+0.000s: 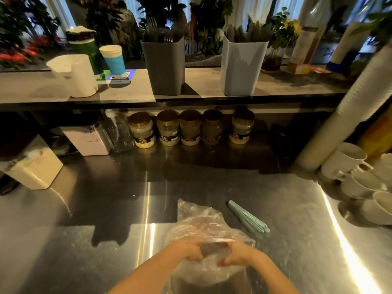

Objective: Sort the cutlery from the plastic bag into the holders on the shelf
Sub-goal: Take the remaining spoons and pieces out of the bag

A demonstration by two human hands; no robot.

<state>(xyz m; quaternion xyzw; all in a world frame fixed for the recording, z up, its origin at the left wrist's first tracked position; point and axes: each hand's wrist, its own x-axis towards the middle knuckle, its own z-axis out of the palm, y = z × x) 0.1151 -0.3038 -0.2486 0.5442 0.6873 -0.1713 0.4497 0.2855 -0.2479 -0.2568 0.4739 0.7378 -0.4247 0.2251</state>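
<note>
A crumpled clear plastic bag lies on the steel counter near the front edge. My left hand and my right hand both grip the bag's near rim with curled fingers. A small bundle of pale green cutlery lies on the counter just right of the bag. On the shelf above stand a dark grey holder with dark forks in it and a light grey holder with grey cutlery. What the bag contains is blurred.
A white jug, a blue-banded cup stack and a green container stand at the shelf's left. Jars line the space under the shelf. White mugs and tall cup stacks crowd the right; a white box sits left.
</note>
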